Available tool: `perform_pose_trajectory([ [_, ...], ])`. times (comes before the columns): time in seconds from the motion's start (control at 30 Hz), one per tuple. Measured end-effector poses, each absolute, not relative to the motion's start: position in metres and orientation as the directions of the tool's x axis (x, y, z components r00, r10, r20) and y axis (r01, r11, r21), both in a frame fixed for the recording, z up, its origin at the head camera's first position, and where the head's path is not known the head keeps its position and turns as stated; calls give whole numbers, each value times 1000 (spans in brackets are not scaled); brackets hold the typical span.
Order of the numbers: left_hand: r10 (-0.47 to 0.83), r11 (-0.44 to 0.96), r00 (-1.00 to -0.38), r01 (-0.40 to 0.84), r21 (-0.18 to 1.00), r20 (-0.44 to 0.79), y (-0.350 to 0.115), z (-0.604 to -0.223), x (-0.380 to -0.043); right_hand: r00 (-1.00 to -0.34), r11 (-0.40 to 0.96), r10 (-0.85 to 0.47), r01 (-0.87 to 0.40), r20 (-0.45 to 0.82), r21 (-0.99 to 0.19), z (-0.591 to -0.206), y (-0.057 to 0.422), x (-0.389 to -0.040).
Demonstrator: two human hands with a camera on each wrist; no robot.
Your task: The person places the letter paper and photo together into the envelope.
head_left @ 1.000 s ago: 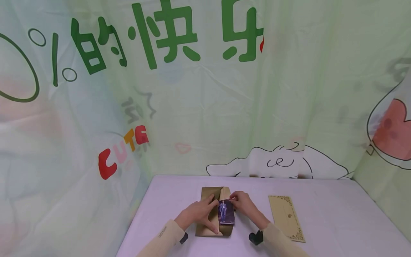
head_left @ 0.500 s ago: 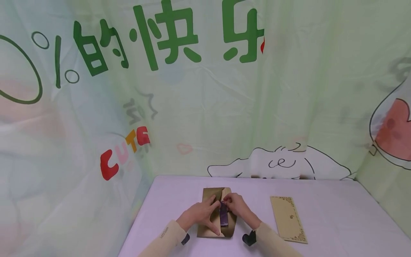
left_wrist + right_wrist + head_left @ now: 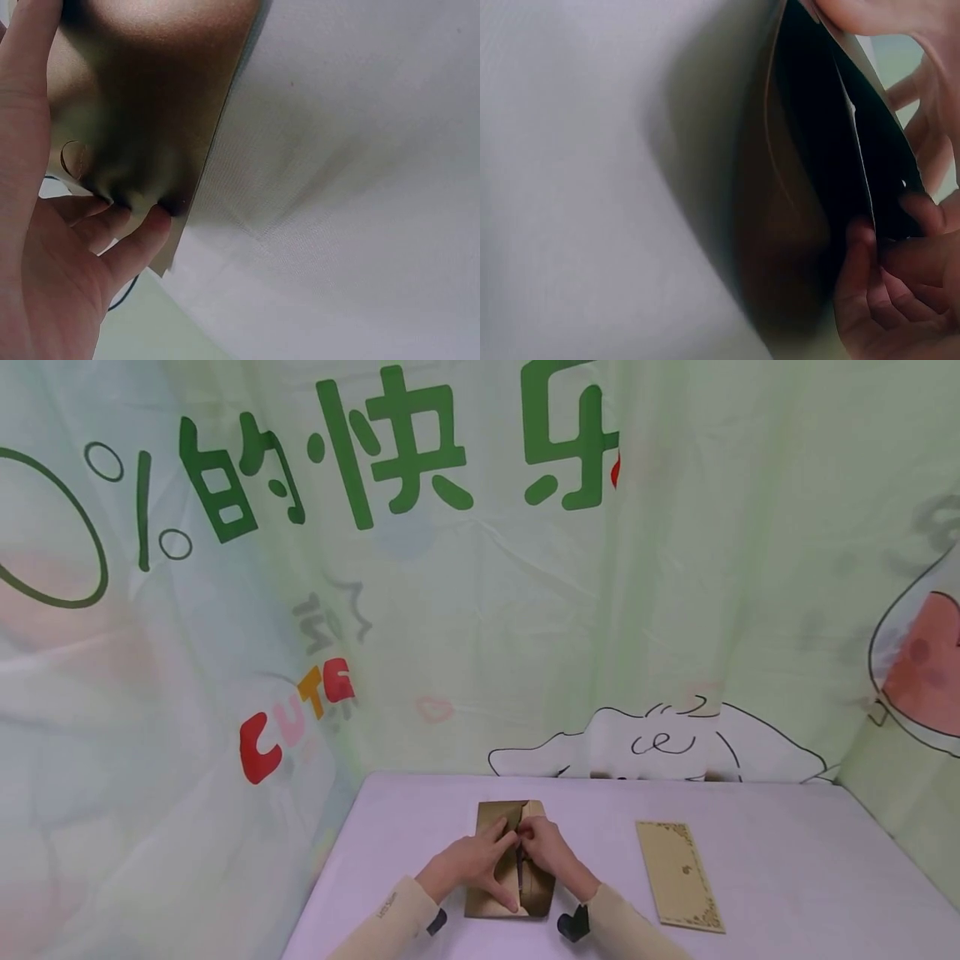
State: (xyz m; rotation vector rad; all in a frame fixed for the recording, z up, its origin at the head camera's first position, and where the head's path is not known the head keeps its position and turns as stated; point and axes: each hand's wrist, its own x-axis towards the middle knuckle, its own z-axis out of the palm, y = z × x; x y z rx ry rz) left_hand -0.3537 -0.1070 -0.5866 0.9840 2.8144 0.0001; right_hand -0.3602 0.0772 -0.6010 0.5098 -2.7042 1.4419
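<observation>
I have the left forearm and the right forearm slanting inward from the near side, bringing the hands close together. My left hand lies palm down, fingers spread, its thumb well apart from them. My right hand is turned inward, its fingertips in a pinch, knuckles bent.

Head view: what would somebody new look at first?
Probably the big green Chinese characters high on the curtain, then the bright word CUTE lower on the left. Down on the pale purple table, eyes might land on the brown envelope, with the left hand on it and the right hand pinching a thin card in its opening.
</observation>
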Motion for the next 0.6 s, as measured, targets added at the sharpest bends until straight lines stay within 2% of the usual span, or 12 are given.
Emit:
perform_pose_trajectory([
  [0.6, 611, 790, -780, 611, 49, -138, -110, -592, -356, -939, 578, -292, -326, 183, -748, -596, 75, -359],
])
